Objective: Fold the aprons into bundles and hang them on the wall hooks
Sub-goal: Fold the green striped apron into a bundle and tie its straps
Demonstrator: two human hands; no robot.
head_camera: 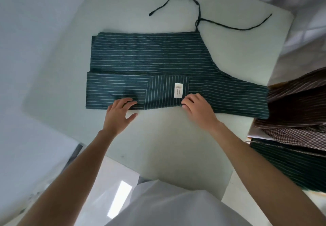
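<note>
Pinching the near folded edge of the apron [158, 70]: right hand [197, 110], fingers curled, grip closed on the cloth just below the white label [178, 90]. Left hand [119, 112] lies flat on the same near edge further left, fingers straight and spread, thumb off the cloth on the bench [158, 146]; no grip on anything, just pressing.

Apron is dark green with thin pale stripes, lying flat across the middle of the bench, partly folded, with a narrower band doubled over along its near side. A pocket [167, 89] with stripes running the other way sits on that band between the hands. Right end of the apron reaches the bench's right edge. Ties [229, 26] trail loose toward the far edge.

Pile of other aprons [296, 119] sits at the right edge, brown striped, checked and green, touching the apron's right end.
</note>
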